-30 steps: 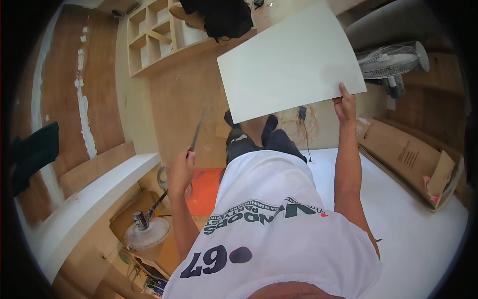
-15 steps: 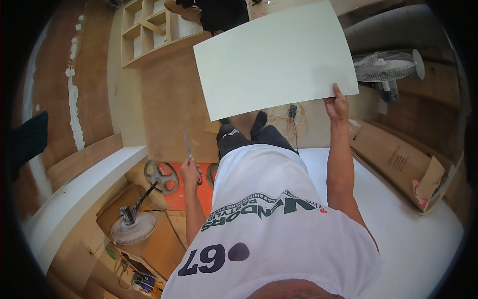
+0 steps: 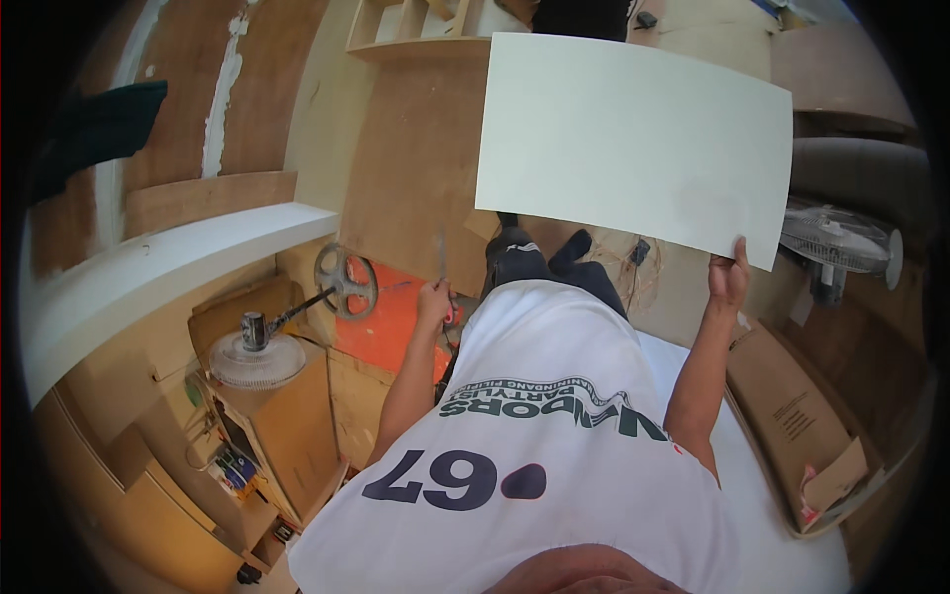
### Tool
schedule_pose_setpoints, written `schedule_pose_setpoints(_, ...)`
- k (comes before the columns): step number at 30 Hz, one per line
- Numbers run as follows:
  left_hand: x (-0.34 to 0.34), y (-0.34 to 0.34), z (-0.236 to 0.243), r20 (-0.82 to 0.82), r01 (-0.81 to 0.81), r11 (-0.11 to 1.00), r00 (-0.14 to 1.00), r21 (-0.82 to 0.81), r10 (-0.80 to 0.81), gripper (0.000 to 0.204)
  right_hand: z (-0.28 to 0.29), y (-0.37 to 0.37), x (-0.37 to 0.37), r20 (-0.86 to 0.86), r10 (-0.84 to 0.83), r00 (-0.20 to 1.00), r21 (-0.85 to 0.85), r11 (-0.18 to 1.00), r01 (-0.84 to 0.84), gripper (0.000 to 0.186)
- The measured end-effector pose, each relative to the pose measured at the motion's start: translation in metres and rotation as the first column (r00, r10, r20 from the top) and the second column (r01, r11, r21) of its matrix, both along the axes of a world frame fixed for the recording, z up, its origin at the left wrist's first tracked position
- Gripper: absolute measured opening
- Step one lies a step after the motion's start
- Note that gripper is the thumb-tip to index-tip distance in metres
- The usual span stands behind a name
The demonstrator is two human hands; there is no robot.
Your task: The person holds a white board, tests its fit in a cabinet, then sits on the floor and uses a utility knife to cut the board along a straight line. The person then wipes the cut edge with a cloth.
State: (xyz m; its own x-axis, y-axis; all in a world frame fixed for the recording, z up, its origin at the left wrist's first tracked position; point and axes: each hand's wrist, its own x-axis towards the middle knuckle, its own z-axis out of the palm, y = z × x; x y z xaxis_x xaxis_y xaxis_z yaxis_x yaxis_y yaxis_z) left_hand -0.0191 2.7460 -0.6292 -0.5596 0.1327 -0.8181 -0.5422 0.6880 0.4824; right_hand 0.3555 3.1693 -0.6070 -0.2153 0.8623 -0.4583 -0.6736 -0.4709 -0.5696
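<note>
My right hand (image 3: 728, 277) grips a pale, smooth rectangular panel (image 3: 633, 144) by its near right corner, with the thumb on top and the fingers beneath. The panel is held out in front of my legs, and its far side reaches toward a shelf unit. Closed low at my left side, my left hand (image 3: 433, 302) holds a long thin-bladed tool (image 3: 442, 255) with a red handle. Its blade points away from me and is blurred, so whether it is a saw or a knife is unclear.
Fans stand at the left (image 3: 257, 358) and right (image 3: 836, 241). A long cardboard box (image 3: 797, 416) lies at the right. Beyond the panel are a wooden compartment shelf (image 3: 426, 45) and a person in black (image 3: 582, 18). A brown board (image 3: 406, 148) and tangled cable (image 3: 641, 252) lie ahead.
My view has turned, so the surroundings sit differently in it. The panel now appears farther right and is tilted the other way. Both hands keep their holds.
</note>
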Motion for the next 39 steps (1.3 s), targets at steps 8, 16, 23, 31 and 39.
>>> schedule_pose_setpoints(8,0.017,0.004,-0.007,-0.015,-0.044,0.999,0.999,-0.017,0.044,0.027,-0.006,0.005,-0.011,-0.025,0.034,0.999,-0.012,0.999,-0.034,0.038)
schedule_pose_setpoints(16,0.024,-0.01,-0.011,-0.02,-0.031,0.999,0.999,-0.027,0.031,0.027,-0.023,0.02,-0.016,-0.003,-0.042,0.999,-0.039,0.998,0.042,0.036)
schedule_pose_setpoints(23,0.023,-0.015,-0.024,0.014,-0.033,0.994,0.999,-0.101,0.035,0.027,-0.013,0.071,-0.038,0.202,-0.166,0.965,0.006,0.986,0.168,0.034)
schedule_pose_setpoints(31,0.036,-0.013,-0.017,-0.055,-0.098,0.995,0.994,-0.012,0.097,0.024,-0.042,0.07,-0.065,0.48,-0.179,0.859,-0.087,0.965,0.249,0.036)
schedule_pose_setpoints(39,0.077,-0.074,-0.038,-0.157,0.225,0.963,0.956,-0.149,-0.247,0.028,-0.082,-0.02,-0.048,0.443,-0.105,0.89,-0.253,0.938,0.237,0.041)
